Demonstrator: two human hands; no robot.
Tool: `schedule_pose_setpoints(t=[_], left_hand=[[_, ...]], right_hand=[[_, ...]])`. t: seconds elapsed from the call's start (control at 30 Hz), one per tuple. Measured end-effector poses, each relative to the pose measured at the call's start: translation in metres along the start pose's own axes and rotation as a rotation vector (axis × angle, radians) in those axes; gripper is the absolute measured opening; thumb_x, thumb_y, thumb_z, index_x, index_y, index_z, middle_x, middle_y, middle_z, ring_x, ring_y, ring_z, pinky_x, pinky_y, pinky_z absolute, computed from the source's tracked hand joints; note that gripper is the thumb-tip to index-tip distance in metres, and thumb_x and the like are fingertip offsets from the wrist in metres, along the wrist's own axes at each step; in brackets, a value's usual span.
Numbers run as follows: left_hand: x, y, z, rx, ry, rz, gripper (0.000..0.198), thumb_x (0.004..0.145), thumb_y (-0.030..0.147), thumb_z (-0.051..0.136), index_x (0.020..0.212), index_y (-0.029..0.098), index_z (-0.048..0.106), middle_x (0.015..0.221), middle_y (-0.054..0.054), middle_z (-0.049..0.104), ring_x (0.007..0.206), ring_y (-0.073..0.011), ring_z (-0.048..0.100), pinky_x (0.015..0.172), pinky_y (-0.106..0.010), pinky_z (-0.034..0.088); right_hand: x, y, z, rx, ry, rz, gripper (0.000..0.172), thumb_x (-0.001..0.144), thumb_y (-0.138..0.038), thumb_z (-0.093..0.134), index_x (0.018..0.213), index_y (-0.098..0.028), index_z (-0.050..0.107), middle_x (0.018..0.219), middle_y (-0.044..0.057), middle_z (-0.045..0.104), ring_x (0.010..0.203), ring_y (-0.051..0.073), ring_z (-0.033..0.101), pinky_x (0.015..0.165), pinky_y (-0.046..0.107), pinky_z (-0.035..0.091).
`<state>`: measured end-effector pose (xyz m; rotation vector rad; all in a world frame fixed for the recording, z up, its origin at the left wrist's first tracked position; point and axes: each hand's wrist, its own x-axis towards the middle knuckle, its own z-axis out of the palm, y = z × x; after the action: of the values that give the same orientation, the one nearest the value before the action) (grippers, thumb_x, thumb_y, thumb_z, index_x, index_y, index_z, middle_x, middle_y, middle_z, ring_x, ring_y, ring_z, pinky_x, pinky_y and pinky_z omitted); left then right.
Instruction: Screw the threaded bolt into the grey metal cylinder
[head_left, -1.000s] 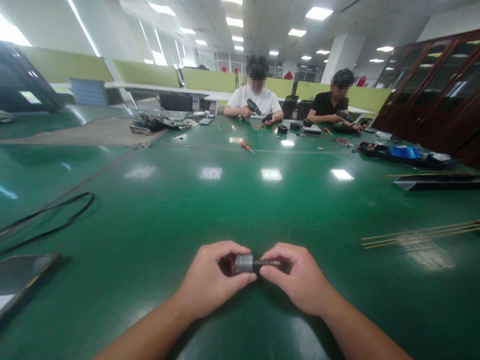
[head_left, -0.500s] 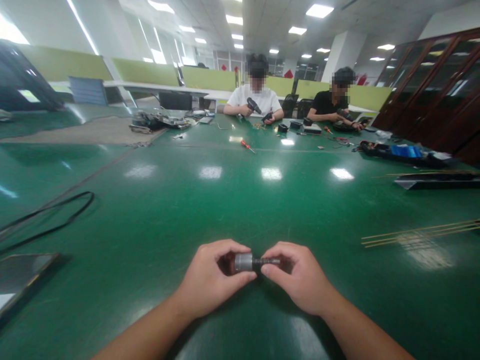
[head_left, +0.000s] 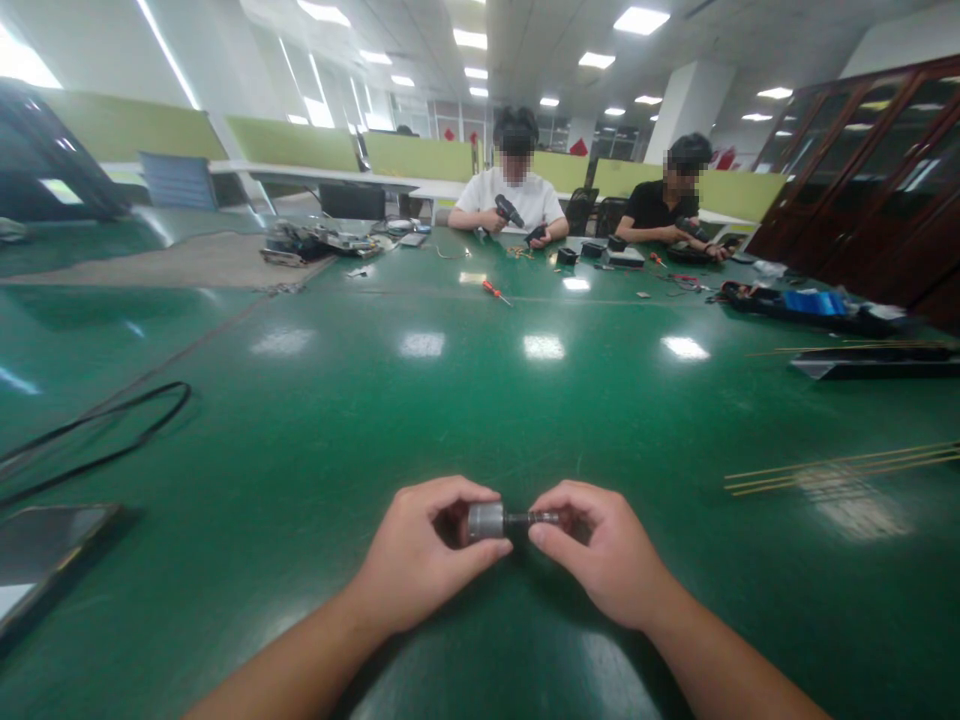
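Note:
Just above the table's near part, my left hand (head_left: pixel 435 548) is curled around a short grey metal cylinder (head_left: pixel 486 520), thumb below and fingers above. A thin dark shaft (head_left: pixel 516 520) extends from the cylinder's right end. Its stepped outer end lies between the thumb and fingertips of my right hand (head_left: pixel 596 545). Cylinder and shaft lie level and in line; I cannot tell whether they are one piece. My palms hide the cylinder's left end and part of the shaft's tip.
Thin yellowish rods (head_left: pixel 840 468) lie at the right, near a dark angled strip (head_left: pixel 870 362). At the left are a black strap (head_left: pixel 150 430) and a flat dark panel (head_left: pixel 56 545). An orange screwdriver (head_left: pixel 495 291) lies farther off. Across the green table (head_left: pixel 420 420), two people handle tools.
My right hand has shifted slightly right, away from the cylinder, and more of the dark shaft shows between my hands. My left hand stays nearly in place.

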<state>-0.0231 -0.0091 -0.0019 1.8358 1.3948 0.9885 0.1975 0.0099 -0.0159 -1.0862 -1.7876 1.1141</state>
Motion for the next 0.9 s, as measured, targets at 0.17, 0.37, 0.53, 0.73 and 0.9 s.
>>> schedule_pose_setpoints(t=[0.17, 0.37, 0.53, 0.73, 0.9], left_hand=[[-0.0004, -0.0002, -0.0002, -0.005, 0.009, -0.004, 0.025, 0.071, 0.034, 0.083, 0.091, 0.020, 0.076, 0.078, -0.002, 0.074, 0.070, -0.0192, 0.066, 0.063, -0.026, 0.047], [-0.0007, 0.0014, -0.0002, -0.019, 0.007, -0.010, 0.024, 0.072, 0.034, 0.082, 0.090, 0.020, 0.076, 0.077, -0.001, 0.073, 0.069, -0.0187, 0.066, 0.061, -0.025, 0.046], [-0.0006, 0.0005, -0.0001, -0.019, 0.012, -0.017, 0.025, 0.071, 0.033, 0.083, 0.091, 0.021, 0.076, 0.077, -0.001, 0.073, 0.068, -0.0182, 0.065, 0.062, -0.026, 0.046], [-0.0004, -0.0004, 0.0003, -0.030, 0.016, -0.014, 0.025, 0.071, 0.033, 0.083, 0.092, 0.020, 0.076, 0.077, -0.001, 0.073, 0.068, -0.0183, 0.065, 0.062, -0.026, 0.046], [-0.0006, 0.0002, -0.0002, -0.033, 0.011, -0.007, 0.025, 0.072, 0.034, 0.084, 0.092, 0.020, 0.076, 0.077, -0.001, 0.073, 0.068, -0.0180, 0.065, 0.062, -0.026, 0.046]], right_hand=[[-0.0007, 0.0010, -0.0002, 0.025, 0.005, 0.013, 0.007, 0.082, -0.024, 0.070, 0.085, -0.019, 0.074, 0.072, 0.000, 0.065, 0.067, 0.015, 0.058, 0.065, 0.026, 0.044], [-0.0009, 0.0025, -0.0004, 0.041, 0.005, 0.023, 0.006, 0.083, -0.022, 0.069, 0.086, -0.019, 0.073, 0.071, 0.000, 0.065, 0.066, 0.015, 0.058, 0.064, 0.026, 0.045], [-0.0011, 0.0032, -0.0010, 0.027, 0.009, 0.029, 0.006, 0.082, -0.023, 0.069, 0.086, -0.019, 0.073, 0.073, 0.001, 0.067, 0.067, 0.016, 0.059, 0.065, 0.027, 0.045], [-0.0015, 0.0017, -0.0018, 0.030, 0.009, 0.029, 0.007, 0.082, -0.023, 0.067, 0.086, -0.018, 0.072, 0.073, 0.001, 0.066, 0.067, 0.016, 0.059, 0.065, 0.027, 0.045], [-0.0022, 0.0004, -0.0022, 0.034, 0.014, 0.031, 0.007, 0.083, -0.023, 0.067, 0.086, -0.018, 0.071, 0.073, 0.001, 0.065, 0.067, 0.015, 0.058, 0.065, 0.027, 0.045]])
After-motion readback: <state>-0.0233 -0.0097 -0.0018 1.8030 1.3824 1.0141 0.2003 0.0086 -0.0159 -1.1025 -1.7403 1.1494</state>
